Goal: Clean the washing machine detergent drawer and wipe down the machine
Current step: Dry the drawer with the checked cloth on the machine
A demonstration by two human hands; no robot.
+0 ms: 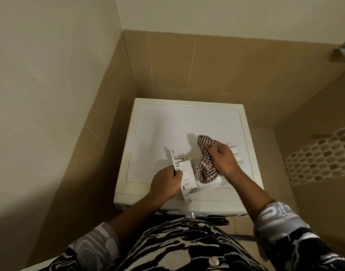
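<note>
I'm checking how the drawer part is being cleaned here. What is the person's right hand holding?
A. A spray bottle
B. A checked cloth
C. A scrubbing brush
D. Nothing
B: the right hand grips a bunched checked cloth over the washing machine top, while the left hand holds the white drawer part.

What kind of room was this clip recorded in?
Most likely a bathroom or small laundry corner at home. A white washing machine stands in a corner of tan tiled wall, with a band of mosaic tile at the right, perhaps a shower area.
</note>
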